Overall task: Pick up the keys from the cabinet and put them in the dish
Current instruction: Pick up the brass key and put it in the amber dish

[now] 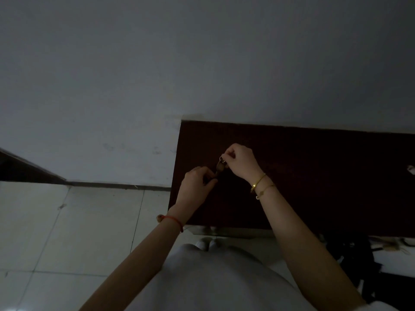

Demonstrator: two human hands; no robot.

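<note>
Both of your hands pinch the keys (220,165) above the dark cabinet (314,176), right hand (241,161) at the ring, left hand (197,185) lower, so grip firmly while you locate the dish, which isn't visible.

both arms extended forward; left hand (197,182) and right hand (240,160) fingers pinched, close together.
</note>
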